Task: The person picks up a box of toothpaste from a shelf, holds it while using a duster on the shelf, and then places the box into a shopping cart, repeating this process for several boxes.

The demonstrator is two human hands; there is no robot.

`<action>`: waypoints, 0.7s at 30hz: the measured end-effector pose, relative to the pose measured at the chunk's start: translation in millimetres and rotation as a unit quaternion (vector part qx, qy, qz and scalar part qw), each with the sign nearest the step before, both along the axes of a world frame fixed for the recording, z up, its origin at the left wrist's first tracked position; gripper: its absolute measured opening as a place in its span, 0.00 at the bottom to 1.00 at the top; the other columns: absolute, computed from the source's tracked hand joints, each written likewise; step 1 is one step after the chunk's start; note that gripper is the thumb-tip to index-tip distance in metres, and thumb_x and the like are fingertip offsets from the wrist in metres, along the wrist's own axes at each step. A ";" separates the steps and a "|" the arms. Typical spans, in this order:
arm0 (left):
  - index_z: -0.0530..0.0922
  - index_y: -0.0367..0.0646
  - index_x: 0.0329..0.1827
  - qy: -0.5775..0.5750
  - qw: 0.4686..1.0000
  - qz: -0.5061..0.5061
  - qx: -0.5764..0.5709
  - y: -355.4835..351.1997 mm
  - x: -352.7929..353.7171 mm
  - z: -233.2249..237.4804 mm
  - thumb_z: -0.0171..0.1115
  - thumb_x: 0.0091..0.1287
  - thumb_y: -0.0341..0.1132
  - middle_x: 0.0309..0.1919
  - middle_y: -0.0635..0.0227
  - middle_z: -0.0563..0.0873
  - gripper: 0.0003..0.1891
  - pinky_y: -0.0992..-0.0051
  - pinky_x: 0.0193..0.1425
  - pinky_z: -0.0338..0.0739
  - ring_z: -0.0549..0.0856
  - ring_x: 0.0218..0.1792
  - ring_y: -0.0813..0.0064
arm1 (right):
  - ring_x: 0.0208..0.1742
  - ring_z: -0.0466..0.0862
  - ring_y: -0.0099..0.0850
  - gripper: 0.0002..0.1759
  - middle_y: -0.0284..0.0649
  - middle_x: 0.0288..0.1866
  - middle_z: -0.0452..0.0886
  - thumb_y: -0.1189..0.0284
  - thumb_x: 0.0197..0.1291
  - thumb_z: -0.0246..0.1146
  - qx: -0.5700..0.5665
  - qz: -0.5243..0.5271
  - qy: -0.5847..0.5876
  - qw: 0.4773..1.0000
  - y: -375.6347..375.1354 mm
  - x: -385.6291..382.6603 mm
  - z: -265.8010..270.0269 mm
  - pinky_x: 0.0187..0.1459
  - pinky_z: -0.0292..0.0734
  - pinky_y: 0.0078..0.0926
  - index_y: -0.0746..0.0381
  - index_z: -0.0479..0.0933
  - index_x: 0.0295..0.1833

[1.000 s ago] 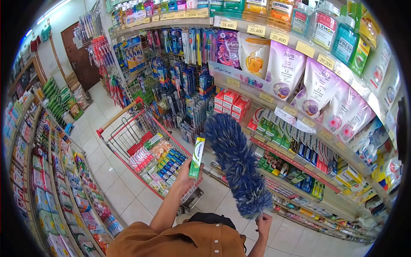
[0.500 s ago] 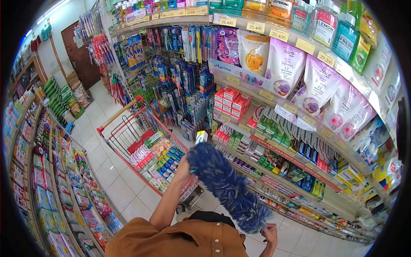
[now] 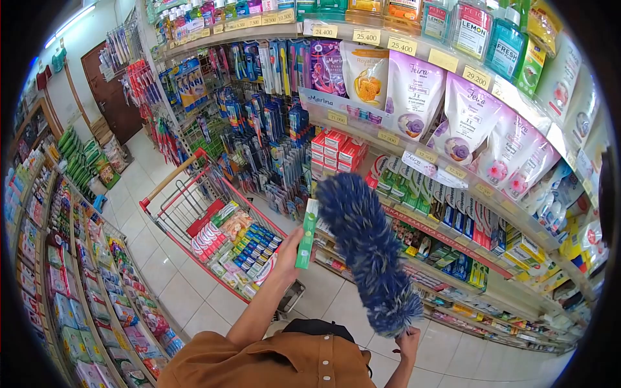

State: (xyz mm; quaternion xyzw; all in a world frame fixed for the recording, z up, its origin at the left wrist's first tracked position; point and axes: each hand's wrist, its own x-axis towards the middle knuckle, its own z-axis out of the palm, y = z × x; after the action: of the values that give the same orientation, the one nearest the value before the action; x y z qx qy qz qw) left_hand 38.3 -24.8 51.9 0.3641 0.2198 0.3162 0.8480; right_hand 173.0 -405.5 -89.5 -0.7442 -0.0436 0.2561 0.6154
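My left hand [image 3: 290, 253] is closed around a narrow green and white box [image 3: 308, 234], held upright in front of my chest. At the lower right, my right hand [image 3: 408, 343] grips the bottom end of a fluffy blue duster [image 3: 372, 252]; the handle itself is hidden. The duster slants up and left, its top end in front of the shelf of toothpaste boxes [image 3: 414, 187]. It is just right of the green box, with a small gap between them.
A red-framed shopping cart [image 3: 217, 275] full of packets stands left of my hands. Toothbrushes [image 3: 265, 116] hang behind it. Pouches [image 3: 414, 97] and bottles [image 3: 472, 29] line the curved shelves above. Another stocked shelf [image 3: 77, 278] runs along the left.
The duster has shifted right and up, away from my left hand, and stands steeper. The green box now shows in full in my left hand. The view has shifted slightly.
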 end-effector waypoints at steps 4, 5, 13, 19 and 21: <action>0.73 0.40 0.48 0.041 0.997 0.054 -0.038 18.3 4.7 -8.5 0.48 0.72 0.43 0.32 0.70 0.80 0.15 0.77 0.32 0.75 0.79 0.29 0.80 | 0.13 0.62 0.17 0.18 0.32 0.17 0.64 0.72 0.57 0.63 -0.041 0.004 0.066 0.997 -29.1 -8.6 -11.5 0.12 0.53 0.19 0.61 0.57 0.37; 0.74 0.40 0.48 0.030 0.997 0.058 -0.044 18.6 6.3 -6.2 0.48 0.72 0.43 0.32 0.69 0.80 0.15 0.77 0.32 0.75 0.79 0.29 0.80 | 0.12 0.62 0.18 0.18 0.32 0.17 0.64 0.72 0.57 0.63 -0.058 0.008 0.084 0.995 -31.7 -15.2 -0.6 0.12 0.53 0.19 0.61 0.57 0.37; 0.74 0.37 0.47 -0.035 0.997 0.029 -0.061 10.8 8.0 -7.2 0.45 0.73 0.39 0.37 0.68 0.82 0.14 0.76 0.42 0.78 0.82 0.36 0.78 | 0.10 0.61 0.16 0.17 0.28 0.10 0.67 0.73 0.54 0.59 -0.036 0.118 0.080 0.989 -51.6 -17.6 -26.8 0.12 0.49 0.18 0.62 0.71 0.14; 0.72 0.35 0.55 0.169 0.976 0.004 0.136 -13.2 -5.0 -51.2 0.48 0.71 0.35 0.43 0.68 0.79 0.15 0.77 0.51 0.72 0.77 0.46 0.79 | 0.11 0.61 0.16 0.20 0.28 0.11 0.66 0.69 0.58 0.61 -0.056 0.040 0.023 0.997 -1.6 -23.9 0.5 0.13 0.49 0.18 0.62 0.69 0.14; 0.69 0.35 0.60 0.181 0.946 -0.006 0.269 -23.5 -8.2 -51.3 0.49 0.71 0.34 0.47 0.65 0.77 0.18 0.76 0.52 0.71 0.76 0.47 0.77 | 0.12 0.62 0.15 0.18 0.27 0.11 0.67 0.69 0.56 0.61 -0.021 0.020 -0.009 1.000 10.4 -22.6 1.4 0.14 0.51 0.17 0.62 0.70 0.16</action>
State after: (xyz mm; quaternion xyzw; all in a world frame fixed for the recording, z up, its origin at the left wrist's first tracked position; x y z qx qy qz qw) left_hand 30.1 -48.3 0.6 0.6306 0.2743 0.2875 0.6666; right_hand 150.4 -395.1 -88.1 -0.7582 -0.0586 0.2629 0.5938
